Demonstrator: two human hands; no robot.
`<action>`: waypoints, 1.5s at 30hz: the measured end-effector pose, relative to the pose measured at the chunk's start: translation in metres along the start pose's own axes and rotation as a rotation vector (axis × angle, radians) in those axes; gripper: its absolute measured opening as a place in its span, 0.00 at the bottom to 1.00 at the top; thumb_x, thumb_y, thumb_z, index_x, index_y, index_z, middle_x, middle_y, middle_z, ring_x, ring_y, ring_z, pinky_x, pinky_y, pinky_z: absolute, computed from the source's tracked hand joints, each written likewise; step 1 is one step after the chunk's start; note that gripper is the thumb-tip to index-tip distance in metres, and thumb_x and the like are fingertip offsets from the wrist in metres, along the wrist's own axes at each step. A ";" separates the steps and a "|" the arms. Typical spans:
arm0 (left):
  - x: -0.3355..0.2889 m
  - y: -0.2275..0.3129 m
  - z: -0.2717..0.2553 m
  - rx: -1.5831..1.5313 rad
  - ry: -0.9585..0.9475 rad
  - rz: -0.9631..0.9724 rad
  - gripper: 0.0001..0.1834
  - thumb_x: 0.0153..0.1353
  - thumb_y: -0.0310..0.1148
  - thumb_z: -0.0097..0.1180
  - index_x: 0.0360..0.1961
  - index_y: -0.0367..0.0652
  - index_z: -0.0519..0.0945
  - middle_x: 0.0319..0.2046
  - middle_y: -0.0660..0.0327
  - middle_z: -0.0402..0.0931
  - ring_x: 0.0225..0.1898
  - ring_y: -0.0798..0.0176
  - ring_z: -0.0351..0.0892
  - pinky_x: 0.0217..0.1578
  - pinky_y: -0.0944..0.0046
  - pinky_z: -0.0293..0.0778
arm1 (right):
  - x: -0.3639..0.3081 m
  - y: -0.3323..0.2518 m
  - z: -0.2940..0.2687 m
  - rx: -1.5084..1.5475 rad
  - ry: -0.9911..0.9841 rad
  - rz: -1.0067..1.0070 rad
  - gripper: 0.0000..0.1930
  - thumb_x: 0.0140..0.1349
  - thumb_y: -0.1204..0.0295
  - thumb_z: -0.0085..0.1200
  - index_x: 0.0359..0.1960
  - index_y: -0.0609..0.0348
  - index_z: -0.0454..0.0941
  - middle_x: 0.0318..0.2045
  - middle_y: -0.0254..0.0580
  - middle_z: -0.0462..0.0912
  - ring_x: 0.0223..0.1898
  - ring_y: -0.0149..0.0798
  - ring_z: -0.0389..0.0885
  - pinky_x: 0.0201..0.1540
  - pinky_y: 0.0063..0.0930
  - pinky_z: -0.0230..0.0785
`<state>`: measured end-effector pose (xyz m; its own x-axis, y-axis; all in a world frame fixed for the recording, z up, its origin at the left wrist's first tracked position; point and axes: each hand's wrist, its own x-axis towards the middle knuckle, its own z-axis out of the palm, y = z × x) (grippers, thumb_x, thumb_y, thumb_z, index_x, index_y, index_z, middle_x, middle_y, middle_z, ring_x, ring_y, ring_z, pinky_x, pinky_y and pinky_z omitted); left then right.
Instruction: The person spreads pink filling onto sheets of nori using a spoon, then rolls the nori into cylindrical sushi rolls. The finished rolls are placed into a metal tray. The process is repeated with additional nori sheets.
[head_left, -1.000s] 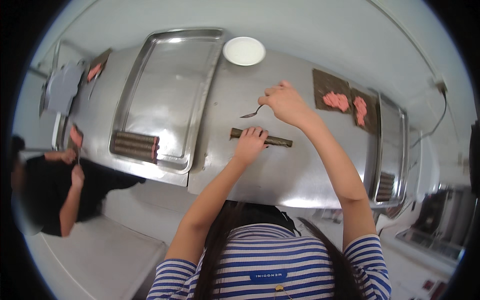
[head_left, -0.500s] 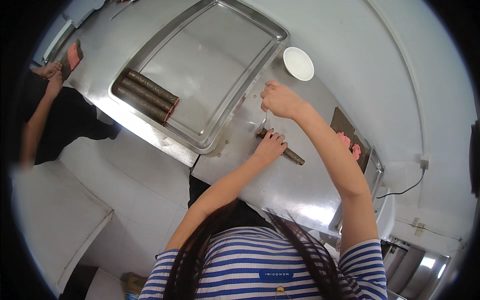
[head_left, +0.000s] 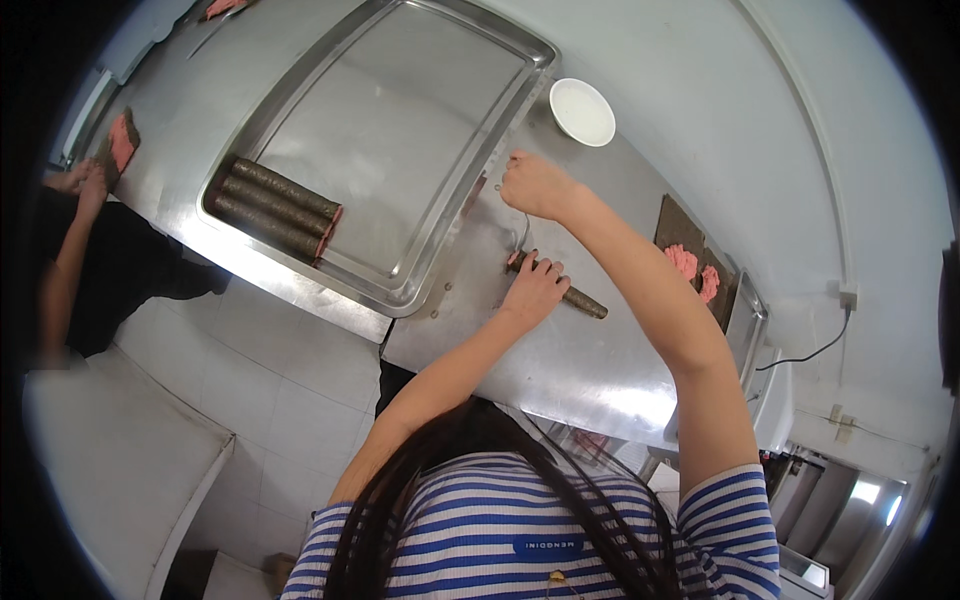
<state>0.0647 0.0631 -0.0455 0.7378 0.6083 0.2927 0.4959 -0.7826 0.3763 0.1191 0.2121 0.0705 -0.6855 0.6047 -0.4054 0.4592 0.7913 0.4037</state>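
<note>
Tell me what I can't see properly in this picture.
Head view:
Middle of the dark-green cylindrical roll: covered by the bare left hand.
Upper end of the slim silver metal utensil: hidden inside the bare right hand.
Far corner of the big rectangular silver metal tray: cut off by the top edge.

Commercial food-preparation room.
Your steel worktop (head_left: pixel 620 370) bears a tray (head_left: pixel 400 120) of rolls (head_left: pixel 280 208), a white bowl (head_left: pixel 582 112) and sheets (head_left: pixel 672 222) with pink filling (head_left: pixel 681 261); a co-worker (head_left: pixel 110 280) handles similar food (head_left: pixel 122 142) to your left; the floor (head_left: pixel 255 345) is tiled.
</note>
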 end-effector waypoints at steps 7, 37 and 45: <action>0.001 -0.002 -0.001 -0.044 -0.014 -0.007 0.15 0.51 0.38 0.61 0.41 0.49 0.77 0.43 0.59 0.73 0.50 0.57 0.69 0.60 0.46 0.56 | -0.013 -0.001 -0.008 0.176 0.083 0.034 0.07 0.44 0.70 0.54 0.13 0.54 0.78 0.21 0.35 0.80 0.32 0.38 0.78 0.45 0.27 0.66; 0.002 -0.003 0.001 -0.093 0.018 -0.043 0.24 0.50 0.38 0.64 0.50 0.50 0.77 0.52 0.60 0.72 0.60 0.55 0.64 0.62 0.44 0.52 | -0.047 -0.039 -0.062 0.128 0.044 0.044 0.06 0.47 0.72 0.54 0.17 0.50 0.83 0.22 0.34 0.82 0.34 0.34 0.78 0.52 0.28 0.60; 0.005 -0.004 -0.018 -0.131 -0.173 -0.014 0.27 0.49 0.35 0.65 0.53 0.52 0.73 0.51 0.63 0.69 0.57 0.59 0.65 0.62 0.47 0.54 | -0.145 -0.008 -0.046 0.894 0.307 0.522 0.18 0.50 0.80 0.51 0.41 0.50 0.85 0.29 0.36 0.79 0.38 0.36 0.76 0.56 0.27 0.60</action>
<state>0.0581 0.0712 -0.0301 0.8042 0.5786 0.1357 0.4513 -0.7432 0.4940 0.1887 0.1139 0.1642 -0.3410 0.9363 -0.0841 0.8966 0.2970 -0.3286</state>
